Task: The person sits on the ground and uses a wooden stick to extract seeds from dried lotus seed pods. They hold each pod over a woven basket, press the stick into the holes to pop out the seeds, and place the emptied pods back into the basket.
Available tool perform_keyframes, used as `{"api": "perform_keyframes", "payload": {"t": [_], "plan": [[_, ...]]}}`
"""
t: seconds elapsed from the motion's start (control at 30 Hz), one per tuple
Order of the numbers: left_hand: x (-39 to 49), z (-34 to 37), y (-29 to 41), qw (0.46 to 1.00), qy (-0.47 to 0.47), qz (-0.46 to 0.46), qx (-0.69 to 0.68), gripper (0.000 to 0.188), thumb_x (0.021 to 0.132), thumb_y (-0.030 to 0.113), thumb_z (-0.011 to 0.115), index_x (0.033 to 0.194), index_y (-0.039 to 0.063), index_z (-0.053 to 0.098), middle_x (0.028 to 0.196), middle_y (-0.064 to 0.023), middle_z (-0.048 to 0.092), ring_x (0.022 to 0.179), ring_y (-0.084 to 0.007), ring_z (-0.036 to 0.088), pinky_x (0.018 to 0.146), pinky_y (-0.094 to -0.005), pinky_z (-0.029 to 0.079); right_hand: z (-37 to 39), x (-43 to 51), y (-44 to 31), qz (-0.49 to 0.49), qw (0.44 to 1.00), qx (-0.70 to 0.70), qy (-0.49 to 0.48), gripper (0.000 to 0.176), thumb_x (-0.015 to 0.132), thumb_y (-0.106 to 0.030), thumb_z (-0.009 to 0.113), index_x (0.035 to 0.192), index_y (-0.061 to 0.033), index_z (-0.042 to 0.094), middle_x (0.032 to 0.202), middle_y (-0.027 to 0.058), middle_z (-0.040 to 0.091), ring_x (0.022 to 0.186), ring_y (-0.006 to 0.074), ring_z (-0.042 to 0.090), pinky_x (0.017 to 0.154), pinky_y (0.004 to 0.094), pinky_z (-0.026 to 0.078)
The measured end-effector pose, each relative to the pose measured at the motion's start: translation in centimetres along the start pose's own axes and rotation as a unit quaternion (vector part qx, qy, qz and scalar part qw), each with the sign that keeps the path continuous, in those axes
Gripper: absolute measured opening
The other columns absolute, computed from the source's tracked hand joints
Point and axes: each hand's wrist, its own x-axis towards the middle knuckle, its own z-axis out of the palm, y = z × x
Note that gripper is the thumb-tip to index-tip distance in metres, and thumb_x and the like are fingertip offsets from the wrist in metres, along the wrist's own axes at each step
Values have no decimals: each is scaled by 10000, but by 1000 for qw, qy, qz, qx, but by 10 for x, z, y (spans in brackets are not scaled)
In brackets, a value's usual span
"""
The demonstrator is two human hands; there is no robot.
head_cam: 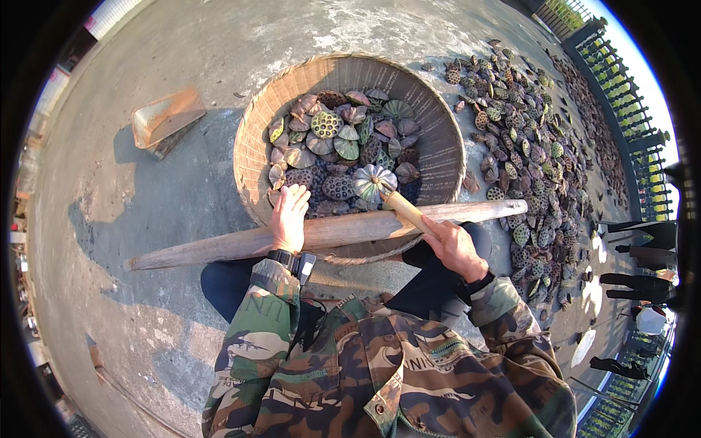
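Observation:
A round woven bamboo basket [441, 148] holds lotus seed pods [327, 124] with dark loose seeds between them. Across its near rim lies a long wooden pole [350, 230], thick in the middle and tapered towards the left end. My right hand [457, 249] is closed around the pale wooden handle [408, 212] of a tool whose far end meets a striped lotus pod [374, 183], lying stem side up; the tool's tip is hard to make out. My left hand [292, 217] is flat with its fingers together and extended, over the pole at the basket's near left, holding nothing.
A large spread of lotus pods [520, 131] covers the concrete ground at the right, beside a balustrade [630, 98]. A rusty metal scoop-like container [167, 120] stands left of the basket. Dark clothes [638, 282] hang at the far right. My knees are under the pole.

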Motion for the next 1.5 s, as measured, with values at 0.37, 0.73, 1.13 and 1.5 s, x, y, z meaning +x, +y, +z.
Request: {"api": "perform_keyframes", "payload": {"t": [0.37,0.73,1.13,1.5], "plan": [[-3,-4,-4,1000,-15,8,14,764,1123,578,501,1505,-84,496,1492,-252,614,1400,-357,596,1199,-468,420,14,-17,-7,35,999,3,-29,502,979,-202,747,1458,-78,665,900,226,696,816,424,704,747,492,572],[-2,-4,-2,1000,11,1,-12,694,1102,562,565,1411,-60,583,1386,-235,672,1297,-348,663,1164,-454,462,5,-22,-12,43,992,6,-122,500,979,-174,748,1464,-86,664,907,212,699,842,426,710,755,482,582],[-13,20,30,969,-182,-143,-82,611,1051,340,727,1558,96,491,1501,-91,601,1308,-283,638,1074,-522,548,-26,-27,-15,174,725,624,-235,621,1128,-405,586,1538,56,518,981,112,732,595,96,526,515,230,403],[-28,42,61,998,-57,-33,-21,332,1035,134,745,1330,21,643,1247,-103,750,1084,-230,762,923,-398,657,-44,-53,-7,264,859,410,-153,355,1060,-364,738,1096,-16,676,726,-65,528,579,29,413,503,215,338]]}}
